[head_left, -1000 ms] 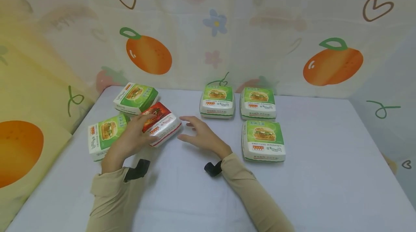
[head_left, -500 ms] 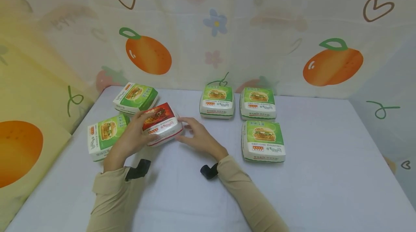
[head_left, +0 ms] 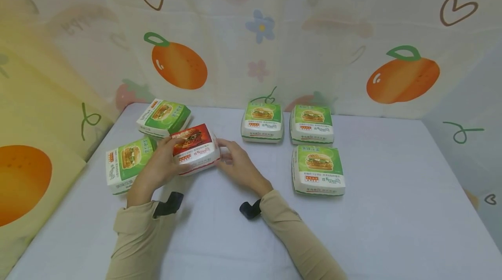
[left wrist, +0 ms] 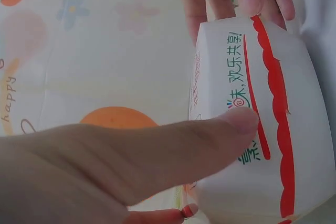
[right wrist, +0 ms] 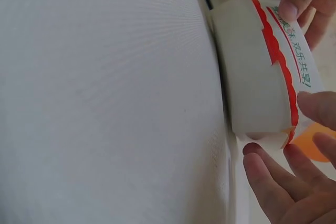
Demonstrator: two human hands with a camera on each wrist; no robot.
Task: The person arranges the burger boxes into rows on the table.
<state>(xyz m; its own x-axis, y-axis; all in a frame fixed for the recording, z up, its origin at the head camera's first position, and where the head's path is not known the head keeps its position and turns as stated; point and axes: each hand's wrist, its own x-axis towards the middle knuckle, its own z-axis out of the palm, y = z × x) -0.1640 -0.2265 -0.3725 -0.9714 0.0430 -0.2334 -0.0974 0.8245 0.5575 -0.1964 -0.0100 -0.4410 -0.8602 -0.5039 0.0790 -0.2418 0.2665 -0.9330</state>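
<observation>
Left hand [head_left: 160, 161] and right hand [head_left: 240, 166] grip the red box [head_left: 199, 148]. Green boxes [head_left: 318, 167] flank it — two near left, three farther right.

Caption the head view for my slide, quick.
Left hand grips a red-topped burger box, right hand touching its end; five green-topped boxes share the table.
</observation>
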